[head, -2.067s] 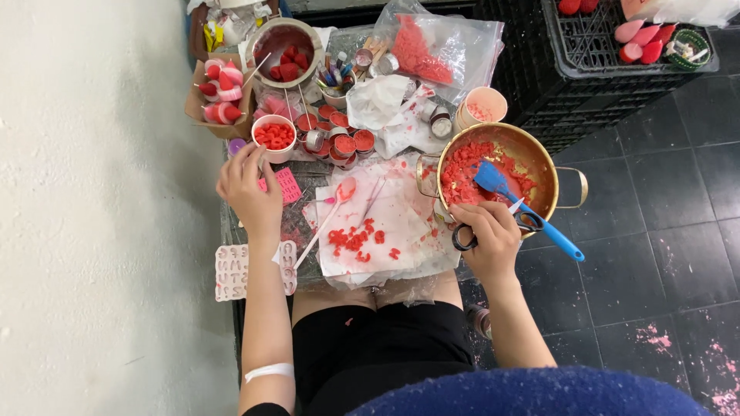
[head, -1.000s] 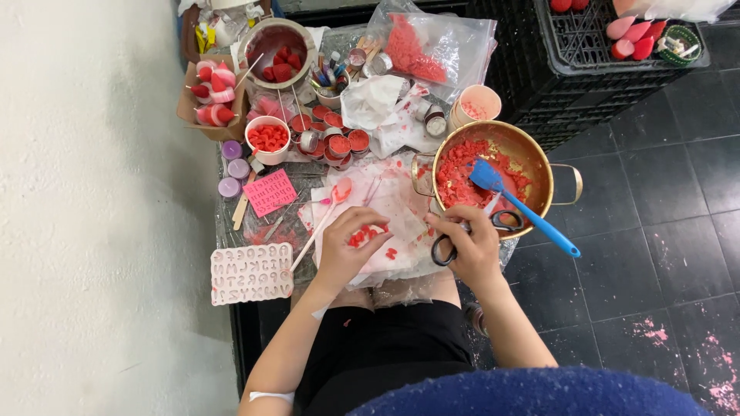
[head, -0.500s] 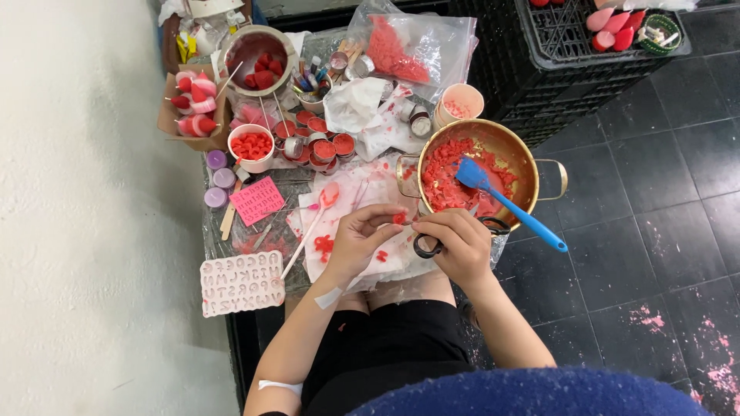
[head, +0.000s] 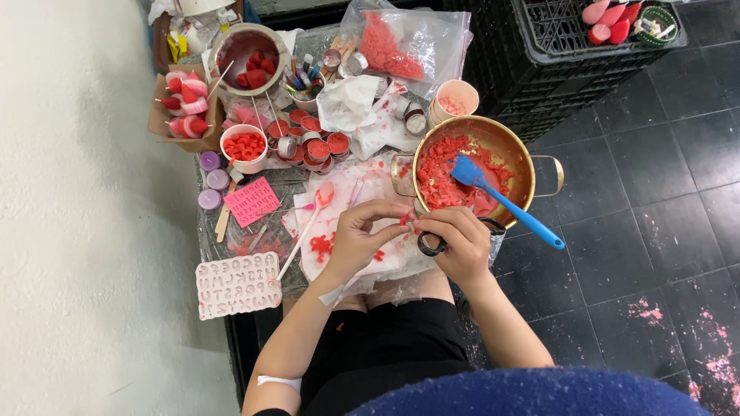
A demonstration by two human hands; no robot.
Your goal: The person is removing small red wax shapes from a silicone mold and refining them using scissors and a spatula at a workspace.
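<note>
Pale letter mould [head: 237, 285] at desk [head: 212, 231] edge; pink mould [head: 252, 202] beside purple cups [head: 210, 181]. White bowl [head: 243, 148] of red chunks. Black crate [head: 539, 46] on tiled floor [head: 655, 231].

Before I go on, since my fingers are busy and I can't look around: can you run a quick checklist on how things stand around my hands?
1. Small red wax piece pinched between both hands: ok, left hand and right hand meet on it.
2. Black-handled scissors secure: ok, looped on the right hand.
3. Blue silicone spatula settled: ok, head in the gold metal pot, handle over the rim.
4. White paper sheet under the hands: ok, red crumbs on it.
5. Scissor blades shut: cannot tell, hidden.
</note>
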